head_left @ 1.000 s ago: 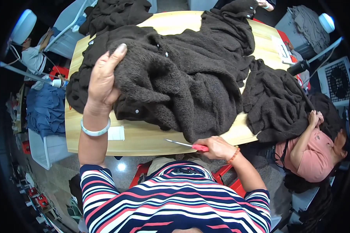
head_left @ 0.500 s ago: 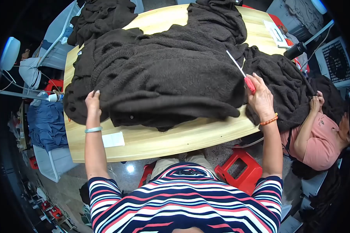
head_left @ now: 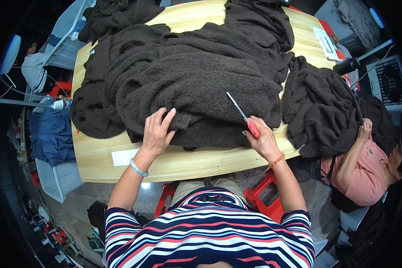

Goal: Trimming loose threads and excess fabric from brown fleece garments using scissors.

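A dark brown, fuzzy knit garment [head_left: 196, 76] lies bunched in folds across the table in front of me. My left hand [head_left: 157, 134] rests on its near edge, fingers spread apart and touching the cloth. In my right hand [head_left: 264, 140] is a pair of scissors [head_left: 253, 129] with a red handle, the slim metal blade pointing away and to the left above the fabric. That hand is at the garment's near right edge; whether its fingertips also grip cloth is hidden.
On the pale wooden table [head_left: 201, 166] lies a white paper [head_left: 125, 157]. More dark garments [head_left: 319, 105] are heaped at the right, beside a seated co-worker in a pink top [head_left: 366, 172]. A red stool [head_left: 265, 196] stands below the edge. Blue cloth [head_left: 51, 138] fills a bin at left.
Both hands have moved inward. My left hand has let go of the garment's left side and now lies on its near edge. The scissors have come left and nearer; the raised cloth has settled.
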Demonstrator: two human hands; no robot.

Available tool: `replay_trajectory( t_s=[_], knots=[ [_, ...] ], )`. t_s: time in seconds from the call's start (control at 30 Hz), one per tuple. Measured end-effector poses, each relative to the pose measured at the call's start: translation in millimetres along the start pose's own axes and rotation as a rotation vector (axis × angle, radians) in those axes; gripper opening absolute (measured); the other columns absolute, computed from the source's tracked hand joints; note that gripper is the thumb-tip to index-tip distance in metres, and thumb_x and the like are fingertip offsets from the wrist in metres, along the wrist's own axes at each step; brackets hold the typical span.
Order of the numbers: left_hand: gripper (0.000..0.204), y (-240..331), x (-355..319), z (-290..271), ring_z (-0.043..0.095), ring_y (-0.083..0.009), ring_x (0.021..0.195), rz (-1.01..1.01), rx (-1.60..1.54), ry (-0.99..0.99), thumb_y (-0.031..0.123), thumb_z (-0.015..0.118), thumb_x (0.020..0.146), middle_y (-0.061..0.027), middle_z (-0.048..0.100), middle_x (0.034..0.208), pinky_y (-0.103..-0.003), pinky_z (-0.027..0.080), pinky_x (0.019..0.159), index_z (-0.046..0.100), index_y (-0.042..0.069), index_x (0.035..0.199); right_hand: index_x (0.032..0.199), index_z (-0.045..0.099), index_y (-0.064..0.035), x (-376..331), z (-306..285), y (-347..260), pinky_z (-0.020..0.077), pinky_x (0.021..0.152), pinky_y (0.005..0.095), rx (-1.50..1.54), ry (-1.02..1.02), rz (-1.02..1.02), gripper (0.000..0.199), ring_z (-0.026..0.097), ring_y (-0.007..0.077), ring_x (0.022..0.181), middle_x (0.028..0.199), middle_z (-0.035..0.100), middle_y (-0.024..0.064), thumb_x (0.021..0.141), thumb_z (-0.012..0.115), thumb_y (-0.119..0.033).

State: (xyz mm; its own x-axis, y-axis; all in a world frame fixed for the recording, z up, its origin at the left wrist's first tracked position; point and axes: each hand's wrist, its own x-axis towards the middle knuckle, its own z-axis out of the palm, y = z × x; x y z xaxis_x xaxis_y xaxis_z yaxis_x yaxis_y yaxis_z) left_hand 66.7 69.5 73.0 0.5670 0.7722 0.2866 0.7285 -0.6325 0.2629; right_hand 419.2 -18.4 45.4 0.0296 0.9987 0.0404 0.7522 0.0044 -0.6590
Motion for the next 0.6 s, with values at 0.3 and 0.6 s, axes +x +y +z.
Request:
replay_trajectory(
  t_s=[0.3,0.6],
  knots=[
    [0.008,21,43,-81,0.055,-0.0143,0.078,-0.265,-1.069,-0.172,-0.002,0.062,0.085,-0.0076,0.062,0.084,-0.027,0.044,0.072,0.063,-0.010,0.089,0.129,0.049,-0.0118,71,-2,21,0.0466,0.083,0.0441,-0.320,-0.009,0.058,0.062,0.062,0.0352,0.100,0.116,0.058,0.0144,0.072,0.070,-0.005],
    [0.019,9,19,-131,0.065,-0.0163,0.074,-0.260,-1.169,-0.029,0.013,0.070,0.089,-0.0155,0.071,0.085,-0.027,0.051,0.069,0.066,-0.005,0.090,0.122,0.055,-0.0126,127,-110,-33,0.0534,0.084,0.0405,-0.288,0.257,0.009,0.057,0.063,0.0352,0.101,0.117,0.055,0.0132,0.073,0.081,-0.020]
  ],
)
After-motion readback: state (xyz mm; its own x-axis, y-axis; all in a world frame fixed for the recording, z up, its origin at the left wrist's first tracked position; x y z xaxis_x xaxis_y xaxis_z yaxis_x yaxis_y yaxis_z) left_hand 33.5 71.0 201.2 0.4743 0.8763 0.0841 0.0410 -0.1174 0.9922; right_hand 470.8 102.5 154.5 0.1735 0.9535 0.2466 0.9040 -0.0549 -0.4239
